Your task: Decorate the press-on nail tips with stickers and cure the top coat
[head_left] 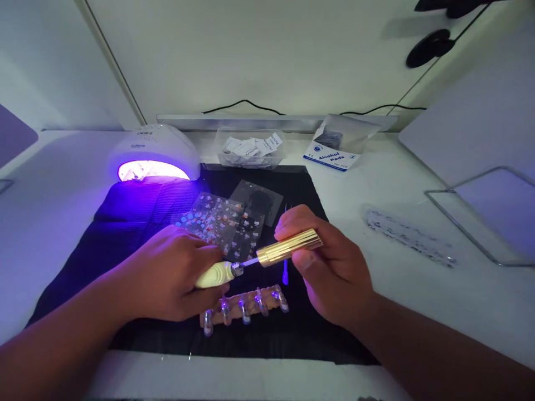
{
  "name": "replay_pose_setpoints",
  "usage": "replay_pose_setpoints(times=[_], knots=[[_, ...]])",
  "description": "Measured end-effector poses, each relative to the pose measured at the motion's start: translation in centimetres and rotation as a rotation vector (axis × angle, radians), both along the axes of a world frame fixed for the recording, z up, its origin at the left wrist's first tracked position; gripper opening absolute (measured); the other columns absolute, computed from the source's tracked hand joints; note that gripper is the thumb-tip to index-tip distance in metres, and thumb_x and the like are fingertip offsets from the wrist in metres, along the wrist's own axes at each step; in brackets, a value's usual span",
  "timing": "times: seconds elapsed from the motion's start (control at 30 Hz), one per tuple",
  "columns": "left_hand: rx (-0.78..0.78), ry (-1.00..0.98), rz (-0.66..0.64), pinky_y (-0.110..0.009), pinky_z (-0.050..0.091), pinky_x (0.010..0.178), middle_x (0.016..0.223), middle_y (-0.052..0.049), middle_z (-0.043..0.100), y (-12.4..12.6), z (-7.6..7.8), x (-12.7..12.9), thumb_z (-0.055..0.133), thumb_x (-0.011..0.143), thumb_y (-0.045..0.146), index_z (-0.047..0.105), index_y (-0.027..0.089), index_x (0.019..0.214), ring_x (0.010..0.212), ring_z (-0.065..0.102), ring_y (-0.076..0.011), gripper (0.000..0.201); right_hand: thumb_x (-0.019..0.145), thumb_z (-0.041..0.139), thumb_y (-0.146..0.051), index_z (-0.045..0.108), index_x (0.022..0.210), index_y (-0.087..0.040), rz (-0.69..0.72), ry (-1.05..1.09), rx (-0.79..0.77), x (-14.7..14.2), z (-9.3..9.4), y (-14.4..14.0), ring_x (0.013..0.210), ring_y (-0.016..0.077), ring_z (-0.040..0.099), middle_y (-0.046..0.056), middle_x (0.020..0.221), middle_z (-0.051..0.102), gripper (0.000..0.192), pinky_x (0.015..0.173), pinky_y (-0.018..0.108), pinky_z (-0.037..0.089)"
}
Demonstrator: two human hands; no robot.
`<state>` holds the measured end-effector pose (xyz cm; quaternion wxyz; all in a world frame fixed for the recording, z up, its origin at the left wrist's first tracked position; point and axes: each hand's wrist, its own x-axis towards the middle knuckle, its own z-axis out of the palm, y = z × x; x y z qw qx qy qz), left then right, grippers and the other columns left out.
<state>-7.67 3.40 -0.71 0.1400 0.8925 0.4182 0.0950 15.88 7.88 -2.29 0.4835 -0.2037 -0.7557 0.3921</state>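
Forearms (62, 331) fill the lower corners; left fingers (207, 256) grip my cream handle (214, 275), right fingers (300, 218) my gold-capped brush (288, 249): likely light, best held at its ribs (303, 242).

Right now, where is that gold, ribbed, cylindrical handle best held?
The gold handle is probably best gripped around its right half, from the right, as the right hand does: its slim pale stem points left towards the cream, ridged holder.

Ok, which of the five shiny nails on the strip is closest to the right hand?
The rightmost nail, at the end of the strip nearest the right hand; the other four line up to its left.
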Motion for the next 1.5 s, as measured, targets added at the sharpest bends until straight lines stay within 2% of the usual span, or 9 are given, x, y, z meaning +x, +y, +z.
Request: replay_pose_setpoints(times=[0.17,0.3,0.53,0.67,0.87,0.97,1.1,1.27,1.5], knots=[[0.011,0.039,0.007,-0.032,0.024,0.051,0.054,0.002,0.052,0.0,0.0,0.0,0.050,0.089,0.036,0.052,0.020,0.067,0.047,0.047,-0.0136,0.028,0.091,0.061,-0.027,0.064,0.093,-0.021,0.016,-0.227,0.162,-0.8,0.9,-0.2,0.078,0.0170,0.054,0.000,0.079,0.063,0.007,0.075,0.036,0.045],[0.016,0.041,0.005,-0.031,0.025,0.051,0.053,0.002,0.052,0.1,0.2,-0.1,0.050,0.090,0.037,0.053,0.020,0.067,0.047,0.048,-0.0136,0.028,0.090,0.063,-0.024,0.064,0.092,-0.020,0.017,-0.264,0.185,-1.0,1.2,-0.5,0.078,0.0169,0.055,0.000,0.077,0.064,0.004,0.077,0.036,0.045],[0.022,0.029,0.019,-0.030,0.026,0.053,0.054,0.003,0.048,0.2,0.1,-0.7,0.050,0.090,0.036,0.052,0.019,0.068,0.050,0.046,-0.0139,0.028,0.092,0.060,-0.033,0.066,0.092,-0.026,-0.091,-0.035,-0.032,-0.4,0.2,-0.3,0.077,0.0190,0.053,0.002,0.082,0.058,0.009,0.067,0.035,0.043],[0.012,0.036,0.009,-0.030,0.025,0.053,0.054,0.003,0.046,0.5,0.2,-1.2,0.051,0.089,0.035,0.049,0.019,0.066,0.049,0.043,-0.0129,0.028,0.093,0.058,-0.037,0.067,0.090,-0.026,-0.107,0.140,-0.046,0.0,-0.3,0.2,0.068,0.0182,0.047,0.001,0.075,0.051,0.015,0.060,0.034,0.038],[0.019,0.032,0.029,-0.029,0.024,0.052,0.053,0.005,0.040,0.8,0.5,-1.7,0.052,0.090,0.036,0.042,0.020,0.064,0.047,0.039,-0.0114,0.032,0.087,0.060,-0.023,0.065,0.083,-0.021,0.131,-0.121,0.018,0.6,0.6,0.3,0.077,0.0177,0.050,0.000,0.073,0.056,0.007,0.067,0.034,0.042],[0.011,0.035,0.023,-0.029,0.023,0.052,0.053,0.005,0.040,0.8,0.4,-1.6,0.051,0.090,0.035,0.042,0.020,0.065,0.047,0.039,-0.0113,0.031,0.085,0.060,-0.021,0.063,0.080,-0.020,0.173,-0.181,0.034,0.6,1.1,0.3,0.076,0.0167,0.048,-0.001,0.068,0.057,0.006,0.068,0.033,0.041],[0.029,0.019,0.020,-0.030,0.023,0.053,0.053,0.005,0.041,0.7,0.2,-1.6,0.050,0.090,0.034,0.042,0.020,0.065,0.048,0.038,-0.0116,0.030,0.085,0.058,-0.021,0.061,0.078,-0.020,0.188,-0.223,0.040,0.2,1.4,0.3,0.075,0.0164,0.049,-0.001,0.067,0.057,0.008,0.070,0.033,0.043],[0.049,-0.008,0.012,-0.031,0.022,0.052,0.053,0.005,0.042,0.6,0.2,-1.6,0.053,0.089,0.035,0.043,0.021,0.065,0.047,0.038,-0.0116,0.029,0.086,0.058,-0.020,0.056,0.074,-0.021,0.229,-0.300,0.125,-0.3,1.4,0.2,0.069,0.0152,0.050,-0.001,0.064,0.060,0.011,0.071,0.034,0.044],[0.038,-0.017,0.004,-0.031,0.022,0.052,0.052,0.005,0.042,0.6,0.5,-1.6,0.054,0.088,0.032,0.042,0.021,0.065,0.046,0.039,-0.0117,0.028,0.086,0.057,-0.020,0.057,0.077,-0.022,0.071,-0.309,0.136,-0.4,1.3,0.1,0.073,0.0172,0.050,0.000,0.066,0.057,0.009,0.067,0.034,0.045]])
